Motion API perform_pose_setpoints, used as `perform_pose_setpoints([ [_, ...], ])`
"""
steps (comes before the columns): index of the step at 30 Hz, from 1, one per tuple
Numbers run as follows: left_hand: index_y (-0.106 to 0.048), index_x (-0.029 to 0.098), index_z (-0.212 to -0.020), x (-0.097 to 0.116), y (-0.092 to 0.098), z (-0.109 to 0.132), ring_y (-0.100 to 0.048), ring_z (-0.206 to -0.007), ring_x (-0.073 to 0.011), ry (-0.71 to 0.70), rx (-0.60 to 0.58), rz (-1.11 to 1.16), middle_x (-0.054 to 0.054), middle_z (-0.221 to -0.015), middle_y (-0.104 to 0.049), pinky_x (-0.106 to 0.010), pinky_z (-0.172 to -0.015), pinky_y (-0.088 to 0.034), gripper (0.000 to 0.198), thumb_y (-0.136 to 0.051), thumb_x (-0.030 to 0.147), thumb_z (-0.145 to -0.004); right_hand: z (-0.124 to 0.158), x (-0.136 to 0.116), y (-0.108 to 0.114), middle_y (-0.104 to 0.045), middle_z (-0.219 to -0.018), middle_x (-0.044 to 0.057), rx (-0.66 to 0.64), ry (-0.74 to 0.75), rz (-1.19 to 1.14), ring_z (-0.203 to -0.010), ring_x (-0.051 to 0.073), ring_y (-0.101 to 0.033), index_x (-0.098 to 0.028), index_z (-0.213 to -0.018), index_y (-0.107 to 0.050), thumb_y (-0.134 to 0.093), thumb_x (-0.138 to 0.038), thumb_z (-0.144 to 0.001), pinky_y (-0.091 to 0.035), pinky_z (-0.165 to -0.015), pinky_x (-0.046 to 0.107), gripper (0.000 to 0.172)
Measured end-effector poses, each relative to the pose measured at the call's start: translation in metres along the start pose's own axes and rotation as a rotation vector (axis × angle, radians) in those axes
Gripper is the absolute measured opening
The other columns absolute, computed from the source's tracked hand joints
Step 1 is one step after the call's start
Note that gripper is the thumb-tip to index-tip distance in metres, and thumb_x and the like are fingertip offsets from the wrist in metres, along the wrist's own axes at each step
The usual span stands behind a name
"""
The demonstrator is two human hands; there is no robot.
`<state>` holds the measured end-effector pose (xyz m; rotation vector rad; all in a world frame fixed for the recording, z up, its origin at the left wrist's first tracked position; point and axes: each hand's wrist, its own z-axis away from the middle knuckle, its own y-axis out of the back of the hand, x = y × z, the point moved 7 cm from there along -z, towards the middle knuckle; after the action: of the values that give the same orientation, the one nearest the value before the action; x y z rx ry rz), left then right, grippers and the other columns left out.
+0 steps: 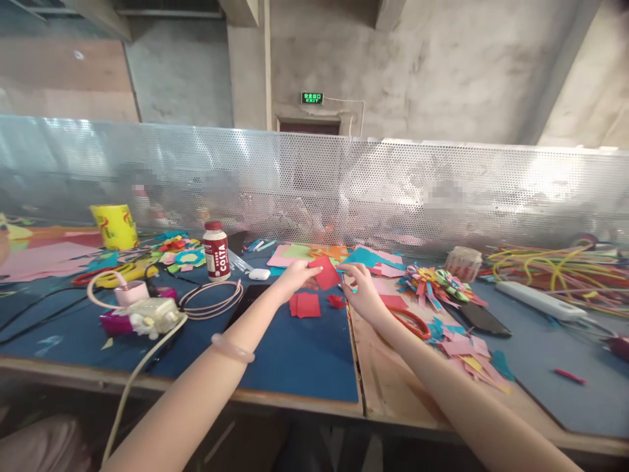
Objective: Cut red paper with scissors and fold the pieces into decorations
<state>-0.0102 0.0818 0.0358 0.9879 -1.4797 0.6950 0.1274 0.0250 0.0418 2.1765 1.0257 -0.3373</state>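
My left hand point(296, 278), with a pale bangle on its wrist, is closed on a square of red paper point(326, 273) held tilted above the table. Close to the paper's right edge is my right hand point(360, 286), its fingers curled together. Something small and thin with a bluish end shows at these fingertips, too small to name. Below the hands, a few red paper squares point(305, 305) lie on the blue mat point(304, 367). A small folded or cut red paper piece point(337, 301) sits just right of them.
A Costa bottle point(216, 252), an earbud case point(259, 274) and a power strip with cables point(147, 314) stand left. Right are paper scraps point(466, 347), a black phone point(484, 319), an orange-handled tool point(411, 322) and a white power strip point(540, 300). A perforated metal screen point(393, 190) runs behind.
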Motion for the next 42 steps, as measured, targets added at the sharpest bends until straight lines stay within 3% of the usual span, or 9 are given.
perform_pose_setpoints([
  [5, -0.058, 0.009, -0.093, 0.001, -0.016, 0.009, -0.061, -0.063, -0.0148, -0.012, -0.068, 0.054, -0.01, -0.077, -0.066, -0.029, -0.064, -0.048, 0.038, -0.062, 0.037, -0.068, 0.01, -0.026, 0.011, -0.05, -0.104, 0.007, -0.037, 0.306, 0.304, -0.097, 0.023, -0.042, -0.025, -0.084, -0.063, -0.053, -0.027, -0.078, -0.036, -0.085, 0.042, 0.012],
  [9, -0.059, 0.01, -0.094, -0.002, -0.023, 0.012, -0.061, -0.065, -0.0149, -0.015, -0.071, 0.049, -0.01, -0.079, -0.066, -0.029, -0.064, -0.048, 0.036, -0.061, 0.035, -0.069, 0.019, -0.03, 0.009, -0.054, -0.097, 0.007, -0.177, 0.44, 0.378, -0.092, 0.021, -0.042, -0.023, -0.088, -0.062, -0.044, -0.026, -0.084, -0.038, -0.082, 0.037, 0.019],
  [15, -0.059, 0.011, -0.087, -0.006, -0.033, 0.014, -0.061, -0.063, -0.0156, -0.002, -0.043, 0.062, -0.007, -0.076, -0.066, -0.034, -0.069, -0.048, 0.029, -0.062, 0.032, -0.068, 0.026, -0.041, 0.017, -0.054, -0.097, 0.008, -0.295, 0.546, 0.478, -0.095, 0.022, -0.041, -0.02, -0.096, -0.059, -0.049, -0.034, -0.081, -0.037, -0.082, 0.037, 0.023],
  [22, -0.057, 0.012, -0.082, -0.009, -0.042, 0.015, -0.063, -0.069, -0.0182, -0.021, -0.026, 0.154, -0.007, -0.074, -0.066, -0.037, -0.076, -0.047, 0.019, -0.06, 0.027, -0.07, 0.031, -0.043, 0.019, -0.055, -0.094, 0.009, -0.268, 0.565, 0.598, -0.093, 0.022, -0.042, -0.019, -0.096, -0.058, -0.049, -0.038, -0.08, -0.036, -0.081, 0.037, 0.026],
  [27, -0.053, 0.01, -0.091, -0.011, -0.049, 0.014, -0.064, -0.07, -0.0204, -0.026, -0.089, 0.176, -0.009, -0.078, -0.066, -0.038, -0.074, -0.049, 0.026, -0.06, 0.025, -0.071, 0.031, -0.031, 0.016, -0.057, -0.09, 0.008, -0.11, 0.433, 0.542, -0.091, 0.021, -0.043, -0.019, -0.089, -0.06, -0.038, -0.028, -0.087, -0.035, -0.08, 0.035, 0.024],
  [32, -0.05, 0.012, -0.097, -0.007, -0.051, 0.013, -0.064, -0.076, -0.0202, -0.048, -0.071, 0.165, -0.012, -0.09, -0.065, -0.038, -0.075, -0.05, 0.032, -0.061, 0.027, -0.071, 0.023, -0.011, 0.025, -0.06, -0.085, 0.006, 0.039, 0.2, 0.362, -0.088, 0.02, -0.044, -0.022, -0.081, -0.064, -0.045, -0.033, -0.083, -0.032, -0.082, 0.037, 0.023],
  [42, -0.053, 0.011, -0.09, -0.008, -0.074, 0.001, -0.064, -0.078, -0.0199, -0.059, -0.073, 0.219, -0.014, -0.089, -0.065, -0.036, -0.077, -0.049, 0.028, -0.057, 0.033, -0.074, 0.024, 0.025, 0.039, -0.064, -0.076, 0.004, 0.13, -0.14, -0.036, -0.074, 0.017, -0.052, -0.018, -0.075, -0.064, -0.05, -0.04, -0.074, -0.038, -0.072, 0.03, 0.027],
])
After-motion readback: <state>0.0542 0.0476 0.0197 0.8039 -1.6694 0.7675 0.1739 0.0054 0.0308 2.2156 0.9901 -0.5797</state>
